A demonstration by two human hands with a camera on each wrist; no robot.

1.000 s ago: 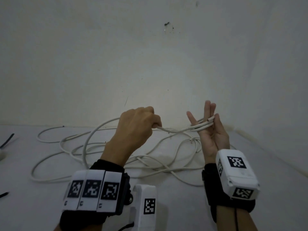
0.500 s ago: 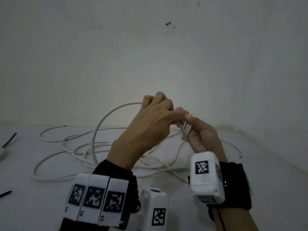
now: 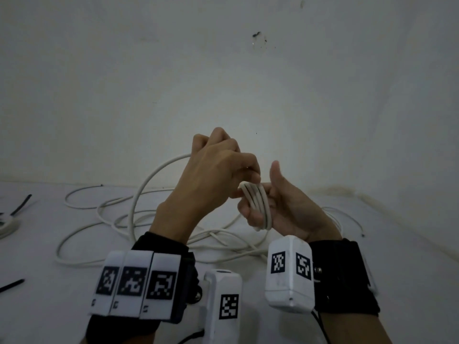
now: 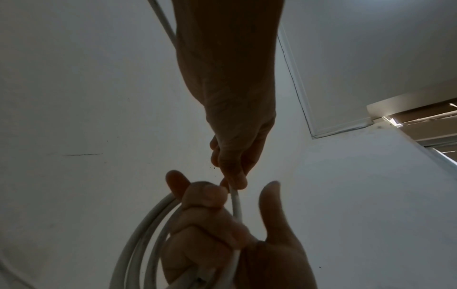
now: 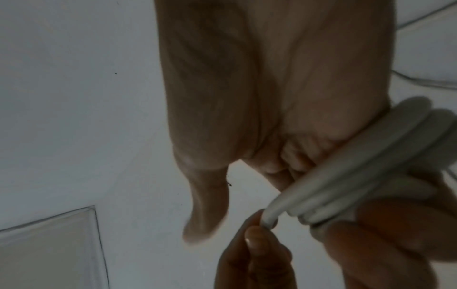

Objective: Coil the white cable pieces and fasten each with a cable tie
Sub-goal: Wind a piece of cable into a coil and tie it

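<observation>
A long white cable lies in loose loops on the white table. One strand arcs up from it into my left hand, which pinches the cable between thumb and fingertips right beside my right hand. Several turns of the cable form a small coil wound round the curled fingers of my right hand, whose thumb sticks up clear of it. In the right wrist view the coil crosses the fingers, and the left fingertips hold its outer strand.
Two black cable ties lie at the table's far left, near a pale object cut off by the edge. A white wall stands close behind, and the table meets a side wall on the right.
My right hand went from flat, straight fingers to curled fingers with the turns round them. My left hand came across to it, lifting a cable loop off the table.
</observation>
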